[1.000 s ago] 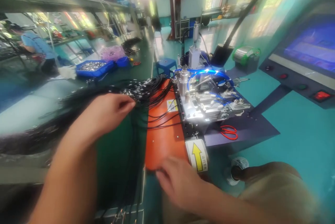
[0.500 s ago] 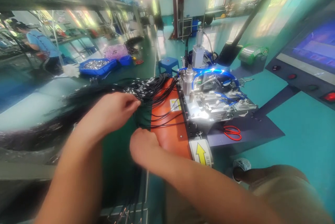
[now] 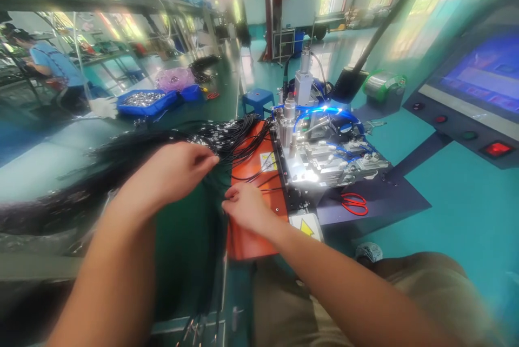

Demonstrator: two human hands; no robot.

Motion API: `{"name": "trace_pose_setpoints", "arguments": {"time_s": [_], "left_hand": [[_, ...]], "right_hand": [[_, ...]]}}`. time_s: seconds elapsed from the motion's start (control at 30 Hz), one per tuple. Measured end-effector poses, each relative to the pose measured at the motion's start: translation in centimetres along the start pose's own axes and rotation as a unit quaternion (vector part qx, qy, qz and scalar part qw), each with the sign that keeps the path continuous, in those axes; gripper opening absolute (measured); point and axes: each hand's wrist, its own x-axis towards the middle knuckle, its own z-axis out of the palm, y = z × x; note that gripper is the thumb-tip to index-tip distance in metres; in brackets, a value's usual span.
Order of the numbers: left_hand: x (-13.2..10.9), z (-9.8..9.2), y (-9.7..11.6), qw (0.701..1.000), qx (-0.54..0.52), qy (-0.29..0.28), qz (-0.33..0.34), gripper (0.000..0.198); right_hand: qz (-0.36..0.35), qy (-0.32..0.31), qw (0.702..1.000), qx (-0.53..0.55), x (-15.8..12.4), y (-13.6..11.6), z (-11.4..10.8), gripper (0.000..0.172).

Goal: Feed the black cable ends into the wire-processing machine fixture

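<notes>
My left hand (image 3: 180, 171) is closed in a pinch beside the heap of black cables (image 3: 227, 139), with black cable at its fingertips. Lower and to the right, my right hand (image 3: 247, 206) hovers over the near part of the orange machine cover (image 3: 253, 241). Its thumb and fingers are pinched on a thin black cable, though the fingertips are partly blurred. Several black cables lie across the cover towards the metal machine (image 3: 324, 158). Other cable ends (image 3: 198, 331) hang at the bottom, below my hands.
Red-handled scissors (image 3: 354, 204) lie on the machine's dark base. A control panel (image 3: 466, 131) with a lit screen stands at right. Beyond the bench are a blue stool (image 3: 258, 101) and a blue tray (image 3: 141, 102) of small metal parts. A person (image 3: 57, 63) works far left.
My right hand has moved up and right over the orange cover, its fingers now showing. My left hand stays almost in place. The view has shifted slightly.
</notes>
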Motion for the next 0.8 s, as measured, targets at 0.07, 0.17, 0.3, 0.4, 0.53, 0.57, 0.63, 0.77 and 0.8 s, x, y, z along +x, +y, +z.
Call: {"name": "trace_pose_setpoints", "arguments": {"time_s": [0.07, 0.17, 0.3, 0.4, 0.53, 0.57, 0.63, 0.77, 0.8], "left_hand": [[0.1, 0.3, 0.1, 1.000, -0.001, -0.008, 0.013, 0.037], [0.3, 0.7, 0.3, 0.999, 0.006, -0.016, 0.027, 0.034], [0.5, 1.7, 0.9, 0.993, 0.003, -0.055, 0.101, 0.027], [0.2, 3.3, 2.6, 0.969, -0.048, -0.115, 0.214, 0.020], [-0.4, 7.0, 6.5, 0.906, -0.168, -0.199, 0.333, 0.021], [-0.5, 8.1, 7.5, 0.893, -0.186, -0.212, 0.350, 0.019], [-0.7, 10.2, 9.1, 0.892, -0.208, -0.193, 0.353, 0.018], [-0.9, 13.7, 10.9, 0.908, -0.233, -0.111, 0.331, 0.017], [-1.0, 14.4, 11.1, 0.912, -0.243, -0.085, 0.320, 0.018]], "right_hand": [[0.006, 0.000, 1.000, 0.006, -0.3, 0.5, -1.0, 0.027], [0.031, -0.024, 0.999, 0.017, -1.4, 0.8, -2.5, 0.028], [0.059, -0.066, 0.994, 0.060, -3.8, 1.6, -4.5, 0.022], [0.082, -0.105, 0.981, 0.140, -6.5, 2.9, -6.4, 0.026], [0.095, -0.102, 0.973, 0.186, -9.7, 5.5, -9.6, 0.028], [0.092, -0.089, 0.972, 0.195, -10.3, 6.3, -10.3, 0.024], [0.081, -0.038, 0.974, 0.210, -11.0, 7.9, -11.4, 0.017], [0.050, 0.074, 0.974, 0.210, -11.3, 10.3, -12.1, 0.022], [0.047, 0.095, 0.971, 0.215, -11.4, 10.7, -12.0, 0.030]]}}
